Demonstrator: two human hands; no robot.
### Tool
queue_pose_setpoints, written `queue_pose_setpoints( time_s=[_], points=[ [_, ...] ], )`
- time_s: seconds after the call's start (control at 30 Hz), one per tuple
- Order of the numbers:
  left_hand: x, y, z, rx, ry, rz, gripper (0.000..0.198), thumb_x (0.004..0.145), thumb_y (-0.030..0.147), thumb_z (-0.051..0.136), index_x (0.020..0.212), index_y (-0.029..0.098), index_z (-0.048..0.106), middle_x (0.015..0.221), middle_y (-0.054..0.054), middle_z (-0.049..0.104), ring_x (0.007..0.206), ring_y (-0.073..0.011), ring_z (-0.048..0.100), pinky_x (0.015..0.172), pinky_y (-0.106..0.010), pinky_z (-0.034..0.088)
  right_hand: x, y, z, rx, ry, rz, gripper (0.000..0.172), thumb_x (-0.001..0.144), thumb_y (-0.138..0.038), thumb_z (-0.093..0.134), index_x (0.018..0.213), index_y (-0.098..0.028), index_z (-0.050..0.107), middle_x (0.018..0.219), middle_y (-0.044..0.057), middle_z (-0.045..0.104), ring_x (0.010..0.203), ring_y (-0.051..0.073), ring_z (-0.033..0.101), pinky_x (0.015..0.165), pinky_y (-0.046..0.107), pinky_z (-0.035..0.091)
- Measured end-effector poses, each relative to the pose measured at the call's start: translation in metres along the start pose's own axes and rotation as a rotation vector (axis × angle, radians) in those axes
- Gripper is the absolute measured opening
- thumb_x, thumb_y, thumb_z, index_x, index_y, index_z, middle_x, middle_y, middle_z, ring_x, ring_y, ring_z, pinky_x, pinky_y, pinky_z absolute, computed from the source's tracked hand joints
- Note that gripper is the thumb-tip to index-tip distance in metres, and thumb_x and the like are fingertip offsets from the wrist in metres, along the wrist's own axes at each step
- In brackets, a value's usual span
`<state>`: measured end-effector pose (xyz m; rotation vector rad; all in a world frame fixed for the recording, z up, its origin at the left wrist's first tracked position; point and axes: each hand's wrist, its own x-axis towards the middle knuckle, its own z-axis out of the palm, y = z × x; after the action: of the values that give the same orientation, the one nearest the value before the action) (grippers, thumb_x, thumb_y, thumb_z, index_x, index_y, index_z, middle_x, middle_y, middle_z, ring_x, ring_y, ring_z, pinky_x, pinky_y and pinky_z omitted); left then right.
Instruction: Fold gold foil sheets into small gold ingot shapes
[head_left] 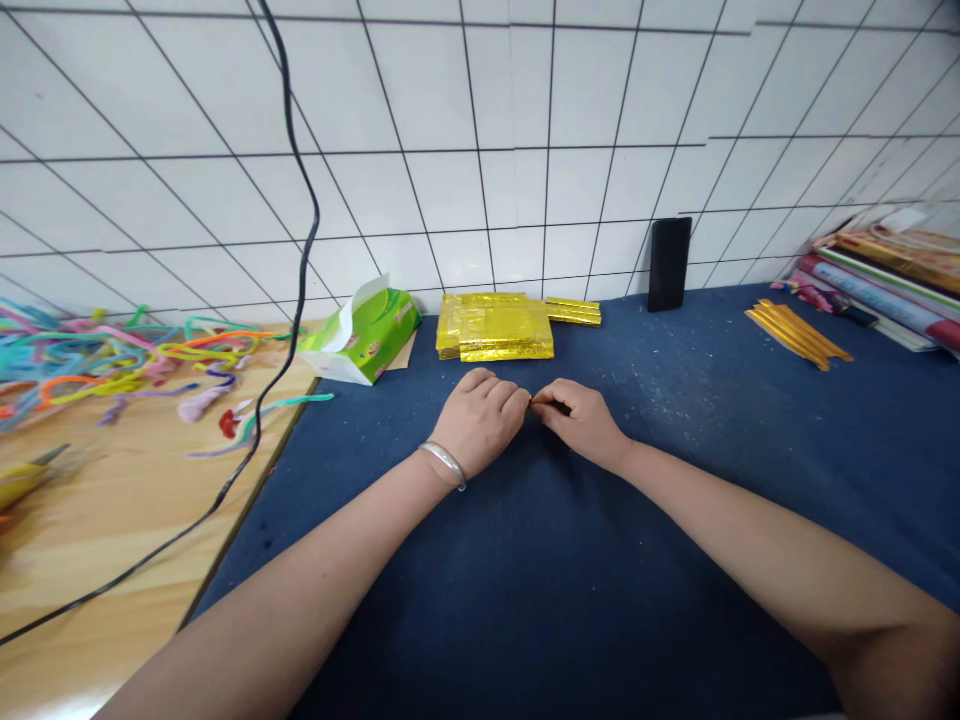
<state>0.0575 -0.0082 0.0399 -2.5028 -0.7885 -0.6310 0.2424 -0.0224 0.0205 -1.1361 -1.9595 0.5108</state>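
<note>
My left hand (484, 420), with a silver bangle (444, 462) at its wrist, is closed low over the dark blue cloth (525, 580). Just right of it, my right hand (583, 422) pinches with thumb and forefinger. Between the fingertips of both hands shows a tiny end of gold foil (532, 401); the rest of that piece is hidden under my left hand. Beyond my hands lies a stack of gold foil sheets (506, 330), with folded gold foil strips (574, 311) beside it on the right.
A green tissue pack (379, 335) sits back left. Fuzzy coloured stems (172, 350) and a yellow-handled tool (22, 482) lie on the wooden table (135, 540), crossed by a black cable (304, 260). Rightward are a black phone (670, 264), more foil strips (799, 333) and stacked books (889, 285).
</note>
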Motion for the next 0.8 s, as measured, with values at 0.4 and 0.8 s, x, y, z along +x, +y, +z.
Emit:
queue_pose_setpoints(
  time_s=[0.4,0.8],
  points=[
    [-0.0024,0.0046,0.0052,0.037,-0.007,0.053,0.020,0.090,0.015,0.040,0.081,0.017,0.057,0.073,-0.002,0.058,0.070,-0.0140,0.053,0.086,-0.036,0.041,-0.0029,-0.0010,0.0033,0.006,0.023,0.083,0.008,0.078,-0.021,0.055,0.072,-0.019,0.060,0.073,0.000,0.061,0.070,0.013,0.055,0.068,0.026,0.042],
    [-0.0030,0.0029,0.0049,0.018,0.027,0.053,0.019,0.089,0.016,0.040,0.084,0.017,0.059,0.075,-0.003,0.061,0.071,-0.0135,0.055,0.084,-0.034,0.042,-0.0015,-0.0027,0.0029,0.073,0.000,0.145,0.014,0.077,-0.025,0.053,0.069,-0.018,0.061,0.066,-0.001,0.060,0.063,0.011,0.053,0.061,0.024,0.041]
  ],
)
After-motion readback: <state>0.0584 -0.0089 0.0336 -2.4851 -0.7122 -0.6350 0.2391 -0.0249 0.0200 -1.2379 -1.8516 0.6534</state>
